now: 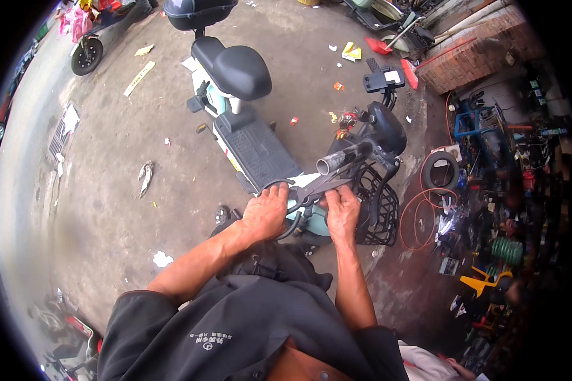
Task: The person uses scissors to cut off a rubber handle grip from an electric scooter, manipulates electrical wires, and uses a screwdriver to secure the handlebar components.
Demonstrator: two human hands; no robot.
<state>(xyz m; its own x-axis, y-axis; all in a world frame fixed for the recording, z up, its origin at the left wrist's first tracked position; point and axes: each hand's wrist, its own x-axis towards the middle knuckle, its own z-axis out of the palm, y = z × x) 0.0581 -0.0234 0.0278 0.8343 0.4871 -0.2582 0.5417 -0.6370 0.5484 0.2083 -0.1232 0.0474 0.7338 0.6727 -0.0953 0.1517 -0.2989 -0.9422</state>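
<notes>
My left hand (pixel 268 211) is closed around the dark looped handles of a pair of scissors (pixel 308 189). Their grey blades point right, toward my other hand. With fingers bent and pressed together, my right hand (pixel 343 214) is at the blade tips; what it pinches is hidden. Just beyond the blades, the bare end of a grey handlebar tube (pixel 335 160) sticks out toward me. It belongs to a pale green and white electric scooter (pixel 254 149) with a black footboard and black seat (pixel 241 72). A black wire basket (pixel 382 206) is beside my right hand.
A phone holder (pixel 382 80) sits on the scooter's far handlebar. On the right are a loose tyre (pixel 440 170), an orange hose (pixel 419 244), a yellow stand (pixel 480 281) and crowded tools. Litter and a rag (pixel 146 178) lie on the ground. Another vehicle's wheel (pixel 87 57) is far left.
</notes>
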